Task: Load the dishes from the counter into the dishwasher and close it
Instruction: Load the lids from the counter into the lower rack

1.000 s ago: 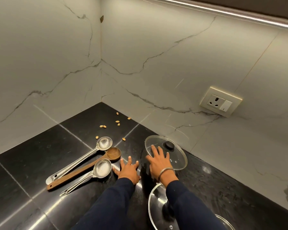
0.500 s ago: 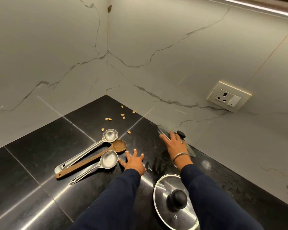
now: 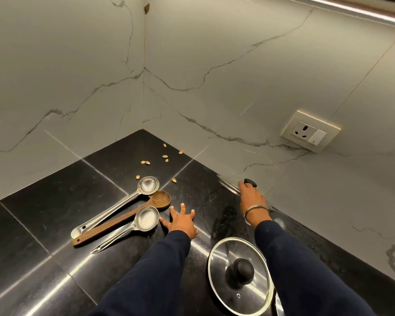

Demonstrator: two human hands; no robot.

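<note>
Glass lid (image 3: 229,184), flat a second ago, now tipped on edge at right centre, gripped by the right hand (image 3: 251,198); left hand (image 3: 183,221) spread flat on glossy black counter (image 3: 43,224) beside round steel ladles (image 3: 146,218).

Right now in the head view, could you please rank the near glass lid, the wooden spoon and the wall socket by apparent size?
1. Wooden spoon, longest.
2. Near glass lid, closest to the camera, so its size is flattered.
3. Wall socket.
</note>
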